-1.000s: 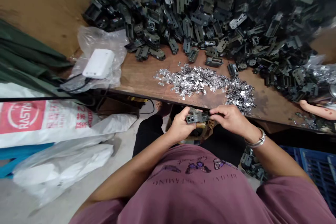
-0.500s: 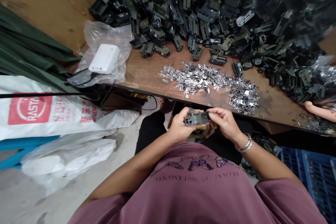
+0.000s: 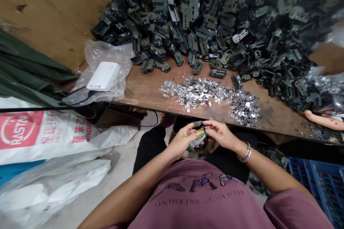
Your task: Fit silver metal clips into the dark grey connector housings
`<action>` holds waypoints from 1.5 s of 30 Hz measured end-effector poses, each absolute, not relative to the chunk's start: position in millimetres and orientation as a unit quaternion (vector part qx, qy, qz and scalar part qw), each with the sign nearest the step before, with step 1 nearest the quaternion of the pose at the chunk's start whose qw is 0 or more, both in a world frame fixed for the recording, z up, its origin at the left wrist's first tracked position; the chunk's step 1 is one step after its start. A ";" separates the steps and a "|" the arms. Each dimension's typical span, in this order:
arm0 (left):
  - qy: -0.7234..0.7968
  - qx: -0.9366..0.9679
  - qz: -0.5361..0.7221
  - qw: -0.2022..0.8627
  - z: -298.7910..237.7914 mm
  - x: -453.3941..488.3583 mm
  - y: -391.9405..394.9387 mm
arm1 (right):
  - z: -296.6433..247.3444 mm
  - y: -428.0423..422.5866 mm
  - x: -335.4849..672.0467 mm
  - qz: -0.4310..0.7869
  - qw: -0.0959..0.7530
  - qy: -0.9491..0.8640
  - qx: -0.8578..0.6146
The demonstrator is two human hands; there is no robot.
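My left hand (image 3: 182, 139) and my right hand (image 3: 219, 134) meet just below the near edge of the wooden table (image 3: 145, 86), over my lap. Both are closed on one small dark plastic part (image 3: 199, 134) with a brass-coloured piece showing on it; the part is tilted and mostly hidden by my fingers. A silver bangle sits on my right wrist (image 3: 245, 153). On the table just beyond my hands lies a spread of several small shiny metal clips (image 3: 209, 92). Behind it rises a big heap of dark plastic parts (image 3: 215, 21).
A white box (image 3: 103, 76) on a clear plastic bag sits at the table's left end, with a black cable running off it. White printed sacks (image 3: 40, 132) lie on the floor at left. A blue crate (image 3: 319, 182) stands at lower right. Another person's hand (image 3: 321, 118) rests at right.
My hands have dropped lower toward my lap and turned the dark part, so less of it shows and the brass piece faces up. The view has shifted slightly.
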State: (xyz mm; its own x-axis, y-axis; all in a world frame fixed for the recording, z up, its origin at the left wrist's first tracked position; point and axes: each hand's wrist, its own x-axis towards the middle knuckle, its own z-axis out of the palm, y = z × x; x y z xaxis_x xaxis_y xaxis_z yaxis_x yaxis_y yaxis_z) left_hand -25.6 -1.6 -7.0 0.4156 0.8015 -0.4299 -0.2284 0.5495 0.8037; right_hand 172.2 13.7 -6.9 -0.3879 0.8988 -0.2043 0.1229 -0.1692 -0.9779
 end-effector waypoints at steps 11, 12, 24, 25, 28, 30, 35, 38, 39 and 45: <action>0.447 0.232 0.369 0.781 1.8 -9.9 6.3 | -8.9 117.4 181.0 0.084 0.024 -0.826 -0.557; 0.460 0.234 0.370 0.773 1.3 -10.9 6.6 | -9.4 114.9 181.7 0.077 0.014 -0.827 -0.556; 0.438 0.361 0.387 0.727 -4.4 1.4 7.7 | -1.4 21.5 169.0 0.384 0.403 -0.661 -0.504; 0.438 0.382 0.394 0.712 -4.0 2.9 6.8 | 0.0 17.2 163.0 0.368 0.423 -0.667 -0.491; 0.458 0.436 0.398 0.665 -2.5 2.4 3.0 | 1.5 11.7 152.1 0.325 0.464 -0.692 -0.447; 0.470 0.460 0.396 0.641 -1.3 0.1 0.1 | -0.1 10.9 149.8 0.315 0.483 -0.693 -0.433; 0.492 0.525 0.410 0.561 0.6 -1.9 -5.4 | -5.4 6.0 149.0 0.291 0.485 -0.696 -0.442; 0.502 0.543 0.401 0.541 1.1 -0.8 -6.2 | -6.6 2.0 149.1 0.288 0.482 -0.693 -0.452; 0.502 0.545 0.399 0.540 1.4 -0.5 -6.4 | -6.9 1.1 149.2 0.288 0.482 -0.692 -0.454; 0.512 0.552 0.391 0.529 2.8 -0.5 -9.9 | -9.6 -2.4 148.7 0.283 0.500 -0.677 -0.459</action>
